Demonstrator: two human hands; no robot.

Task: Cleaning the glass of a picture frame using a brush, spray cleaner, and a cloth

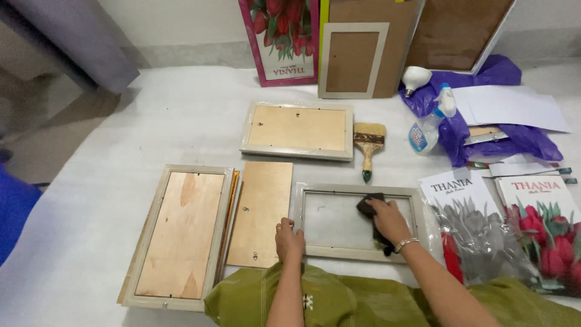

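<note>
A pale picture frame (315, 251) with a glass pane lies face-down on the white sheet in front of me. My right hand (388, 219) presses a dark cloth (368, 206) onto the glass near the frame's right side. My left hand (289, 240) rests on the frame's left edge and holds it steady, a ring on one finger. A loose wooden backing board (261, 212) lies just left of the frame.
A larger frame (179, 236) with its backing lies at the left, another frame (296, 129) at the back. A paintbrush (368, 148), spray bottle (428, 128), purple bag (484, 121), tulip prints (532, 224) and leaning frames (353, 60) surround them. Green fabric (339, 303) covers my lap.
</note>
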